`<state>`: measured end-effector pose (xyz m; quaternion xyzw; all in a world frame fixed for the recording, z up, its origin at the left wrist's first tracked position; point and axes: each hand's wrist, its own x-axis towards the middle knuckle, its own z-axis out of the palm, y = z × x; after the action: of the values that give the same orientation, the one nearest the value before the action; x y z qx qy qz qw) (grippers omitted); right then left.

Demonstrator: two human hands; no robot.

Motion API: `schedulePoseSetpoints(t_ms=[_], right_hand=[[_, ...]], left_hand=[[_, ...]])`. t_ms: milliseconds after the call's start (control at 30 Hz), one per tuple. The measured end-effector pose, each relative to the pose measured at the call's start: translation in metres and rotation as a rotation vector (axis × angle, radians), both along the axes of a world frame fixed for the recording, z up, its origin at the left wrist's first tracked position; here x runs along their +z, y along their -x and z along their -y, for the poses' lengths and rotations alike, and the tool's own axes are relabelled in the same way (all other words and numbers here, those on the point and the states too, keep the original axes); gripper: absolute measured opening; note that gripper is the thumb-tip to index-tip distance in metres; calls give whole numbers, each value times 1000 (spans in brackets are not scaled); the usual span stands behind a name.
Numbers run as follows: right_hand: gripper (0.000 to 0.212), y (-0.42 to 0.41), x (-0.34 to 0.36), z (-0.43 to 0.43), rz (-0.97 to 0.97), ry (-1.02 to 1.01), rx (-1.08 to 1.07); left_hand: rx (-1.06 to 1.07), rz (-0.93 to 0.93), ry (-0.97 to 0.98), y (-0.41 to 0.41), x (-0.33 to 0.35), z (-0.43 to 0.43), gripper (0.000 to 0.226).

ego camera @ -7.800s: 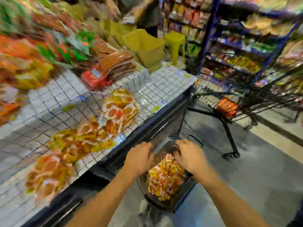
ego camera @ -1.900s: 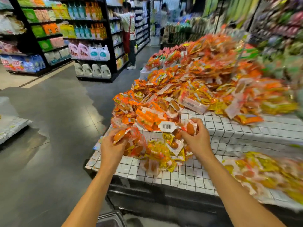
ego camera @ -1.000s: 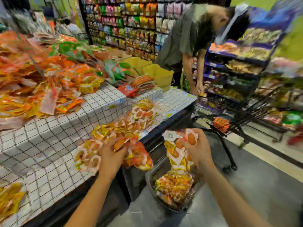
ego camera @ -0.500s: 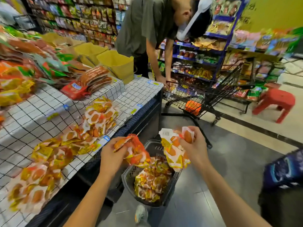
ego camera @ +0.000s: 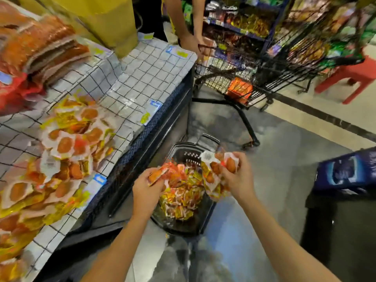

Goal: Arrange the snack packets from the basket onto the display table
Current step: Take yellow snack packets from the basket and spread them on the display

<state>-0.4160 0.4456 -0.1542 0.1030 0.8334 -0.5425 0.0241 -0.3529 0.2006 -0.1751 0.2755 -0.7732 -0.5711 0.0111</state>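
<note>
Left hand (ego camera: 147,189) and right hand (ego camera: 238,178) each clutch packets (ego camera: 213,172) above the basket (ego camera: 190,147); best lay them flat, unbunched, on the table (ego camera: 146,75) at left.

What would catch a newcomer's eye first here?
The person's left grip and right grip each hold snack packets above a dark basket on the floor. Leftward, a bright heap of packets spreads across the checked display table.
</note>
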Motion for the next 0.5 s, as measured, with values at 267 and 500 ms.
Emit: schedulePoseSetpoints(t_ms=[267,500], right_hand=[[29,57,-142,9,217,-59,87],[29,86,-298,14,269,-123,135]], left_hand=[[110,237,50,38,-131,-10,19],[159,332,155,55,-272,-29,31]])
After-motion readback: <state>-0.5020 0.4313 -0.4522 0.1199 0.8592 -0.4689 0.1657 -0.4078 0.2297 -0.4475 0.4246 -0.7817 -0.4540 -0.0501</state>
